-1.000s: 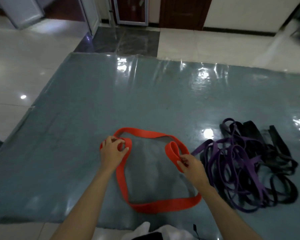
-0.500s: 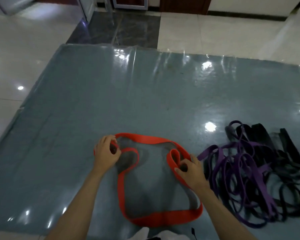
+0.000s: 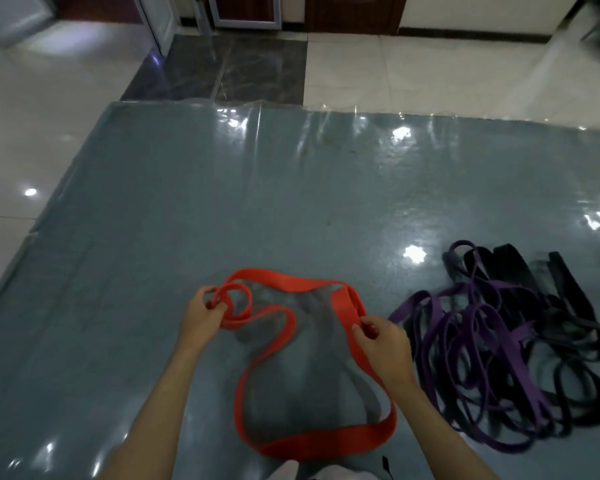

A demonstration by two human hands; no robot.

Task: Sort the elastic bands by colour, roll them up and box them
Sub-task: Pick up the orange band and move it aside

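Head view: red band [image 3: 312, 441] lies at six o'clock on the grey mat [image 3: 187, 220]. Left hand [image 3: 201, 315] pinches its small started coil; right hand [image 3: 378, 337] grips the far side. Best keep turns flat and tight, feeding slack steadily.

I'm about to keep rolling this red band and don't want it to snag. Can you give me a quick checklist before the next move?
1. Left hand holds the small coil started at the red band's left end: ok.
2. Right hand pinches the band's right fold: ok.
3. Red band lies apart from the purple and black pile: ok.
4. Loose loop lies flat on the grey mat, no twist: cannot tell.
5. Colours sorted: not ok, purple and black are tangled together.
6. Box within reach: cannot tell, none in view.
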